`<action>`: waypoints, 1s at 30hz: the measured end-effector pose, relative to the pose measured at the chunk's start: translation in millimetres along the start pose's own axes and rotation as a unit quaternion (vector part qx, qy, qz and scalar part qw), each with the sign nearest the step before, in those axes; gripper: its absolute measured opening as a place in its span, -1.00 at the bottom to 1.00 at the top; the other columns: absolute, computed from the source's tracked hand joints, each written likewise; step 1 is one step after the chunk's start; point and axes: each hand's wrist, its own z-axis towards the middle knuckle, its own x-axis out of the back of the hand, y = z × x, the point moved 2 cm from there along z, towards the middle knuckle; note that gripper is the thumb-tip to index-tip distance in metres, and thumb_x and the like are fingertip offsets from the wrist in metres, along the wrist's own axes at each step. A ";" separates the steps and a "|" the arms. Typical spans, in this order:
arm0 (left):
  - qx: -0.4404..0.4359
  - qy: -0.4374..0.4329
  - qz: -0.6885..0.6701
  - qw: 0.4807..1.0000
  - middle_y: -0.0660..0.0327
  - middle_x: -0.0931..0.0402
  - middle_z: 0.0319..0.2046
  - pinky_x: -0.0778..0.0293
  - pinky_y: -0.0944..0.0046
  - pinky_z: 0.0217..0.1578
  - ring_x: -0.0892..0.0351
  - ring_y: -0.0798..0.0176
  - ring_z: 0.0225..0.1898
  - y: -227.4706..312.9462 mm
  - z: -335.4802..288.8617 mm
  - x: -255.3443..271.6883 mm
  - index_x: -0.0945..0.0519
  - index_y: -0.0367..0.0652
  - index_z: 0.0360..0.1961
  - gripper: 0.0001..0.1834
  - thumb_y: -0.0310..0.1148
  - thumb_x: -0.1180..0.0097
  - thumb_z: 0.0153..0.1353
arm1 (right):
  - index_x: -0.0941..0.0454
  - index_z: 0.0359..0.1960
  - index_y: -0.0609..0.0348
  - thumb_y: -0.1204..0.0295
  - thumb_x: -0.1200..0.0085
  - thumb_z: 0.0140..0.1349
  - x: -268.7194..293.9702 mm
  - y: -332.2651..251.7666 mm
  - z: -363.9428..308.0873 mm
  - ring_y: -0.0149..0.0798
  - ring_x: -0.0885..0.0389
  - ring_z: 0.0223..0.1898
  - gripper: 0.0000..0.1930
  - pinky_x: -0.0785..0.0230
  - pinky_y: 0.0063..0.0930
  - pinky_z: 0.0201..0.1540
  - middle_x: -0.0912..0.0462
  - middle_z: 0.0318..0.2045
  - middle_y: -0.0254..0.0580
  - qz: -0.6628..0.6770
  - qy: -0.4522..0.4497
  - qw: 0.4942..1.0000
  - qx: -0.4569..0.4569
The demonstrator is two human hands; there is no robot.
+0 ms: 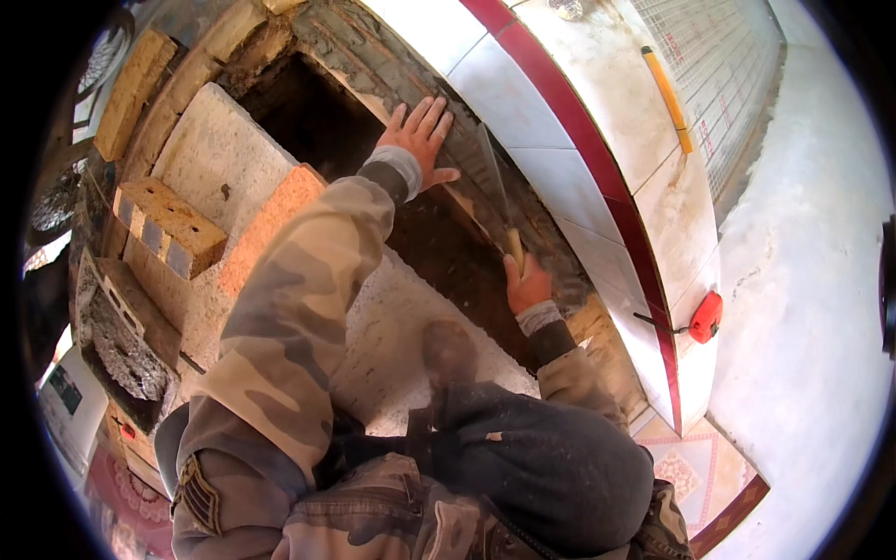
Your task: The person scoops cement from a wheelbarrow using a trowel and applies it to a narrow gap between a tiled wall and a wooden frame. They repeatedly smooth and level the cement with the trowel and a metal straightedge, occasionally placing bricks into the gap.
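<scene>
Left hand point(420, 140) spread flat on mortared wall point(373, 51); right hand point(528, 285) grips what seems a trowel point(499, 201).

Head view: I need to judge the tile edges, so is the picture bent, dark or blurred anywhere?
Head view: fisheye bends the red tile band toward the rim; sunlit white tiles bright, the opening in deep shadow; left hand sharp.

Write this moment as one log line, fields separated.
left hand: flat on mortared wall | right hand: holds trowel | nearby: brick
</scene>
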 end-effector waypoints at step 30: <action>-0.096 0.027 -0.138 0.985 -0.15 -0.02 0.43 -0.13 -0.08 0.38 -0.08 -0.20 0.43 -143.3 -295.7 73.8 -0.14 -0.23 0.39 -0.17 0.10 -0.07 0.31 | -0.60 -0.23 0.26 0.13 0.01 0.34 51.3 -11.7 26.8 0.37 -0.55 -0.27 -0.62 -0.38 0.12 -0.24 -0.60 -0.38 0.31 -0.147 -0.022 0.984 0.094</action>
